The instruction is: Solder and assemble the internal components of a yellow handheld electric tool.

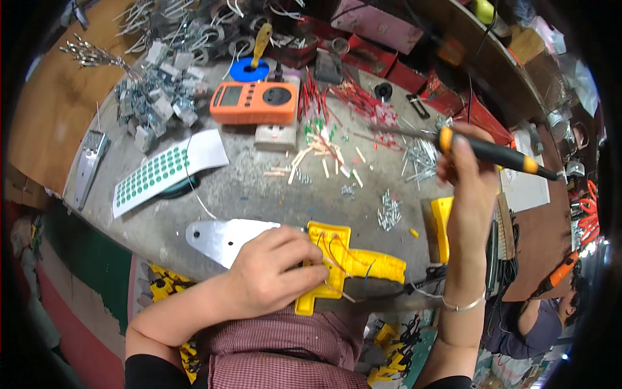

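My right hand (468,188) is raised over the right side of the bench, closed round a screwdriver (502,153) with a black and yellow handle. Its thin shaft points left, above loose screws. My left hand (275,267) rests at the front edge, fingers curled over the left side of a yellow plastic housing half (376,264). Thin wires run inside that open housing, and a dark cord leaves its right end. A flat silver metal plate (223,238) sticks out to the left from under my left hand. The fingertips are partly hidden against the housing.
An orange multimeter (254,104) stands at the back beside a blue spool (249,69). Small screws (389,211) lie mid-bench. Another yellow housing half (442,227) sits by my right wrist. A sheet of green stickers (162,170) lies left. A person (528,327) sits at far right.
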`<move>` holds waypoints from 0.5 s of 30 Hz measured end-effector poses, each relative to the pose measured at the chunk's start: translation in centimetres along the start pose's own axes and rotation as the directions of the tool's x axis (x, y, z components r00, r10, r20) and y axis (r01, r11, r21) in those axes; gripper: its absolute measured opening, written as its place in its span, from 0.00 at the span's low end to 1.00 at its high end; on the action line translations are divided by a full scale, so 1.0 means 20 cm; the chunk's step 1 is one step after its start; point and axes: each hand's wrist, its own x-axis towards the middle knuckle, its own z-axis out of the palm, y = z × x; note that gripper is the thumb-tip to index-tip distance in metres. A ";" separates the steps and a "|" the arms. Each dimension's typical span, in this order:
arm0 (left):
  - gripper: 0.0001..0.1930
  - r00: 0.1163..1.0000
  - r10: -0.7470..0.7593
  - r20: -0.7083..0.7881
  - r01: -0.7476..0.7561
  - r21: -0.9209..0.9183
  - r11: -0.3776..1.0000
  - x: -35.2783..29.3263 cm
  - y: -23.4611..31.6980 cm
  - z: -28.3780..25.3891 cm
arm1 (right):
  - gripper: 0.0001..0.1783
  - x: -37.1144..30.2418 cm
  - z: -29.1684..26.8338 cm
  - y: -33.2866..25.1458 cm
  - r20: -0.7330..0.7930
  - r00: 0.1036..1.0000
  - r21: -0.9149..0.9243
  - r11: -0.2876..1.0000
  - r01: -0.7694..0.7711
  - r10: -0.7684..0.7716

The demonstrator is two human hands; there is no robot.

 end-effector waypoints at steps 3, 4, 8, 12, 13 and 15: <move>0.10 1.000 -0.016 -0.004 0.016 -0.045 0.999 -0.02 0.00 0.01 | 0.14 0.24 0.22 0.14 0.131 0.982 0.062 0.990 0.128 -0.135; 0.10 1.000 -0.017 0.001 0.017 -0.059 0.998 -0.01 0.00 0.01 | 0.14 0.34 0.29 0.22 0.139 0.969 0.096 0.977 0.192 -0.204; 0.12 1.000 -0.015 0.004 0.016 -0.084 0.996 0.01 -0.01 0.04 | 0.16 0.60 0.46 0.48 0.173 0.941 -0.072 0.949 0.307 -0.291; 0.14 0.999 -0.029 0.021 0.032 -0.132 0.991 0.04 -0.04 0.04 | 0.27 0.65 0.40 0.57 0.226 0.972 -0.200 0.974 0.110 -0.063; 0.14 0.998 -0.059 0.026 0.062 -0.143 0.988 0.02 -0.04 0.03 | 0.27 0.61 0.36 0.54 0.285 0.951 -0.056 0.992 -0.111 0.122; 0.13 0.990 -0.143 0.003 0.141 -0.159 0.977 0.01 -0.03 0.00 | 0.20 0.43 0.22 0.37 0.478 0.862 -0.230 0.971 -0.058 0.165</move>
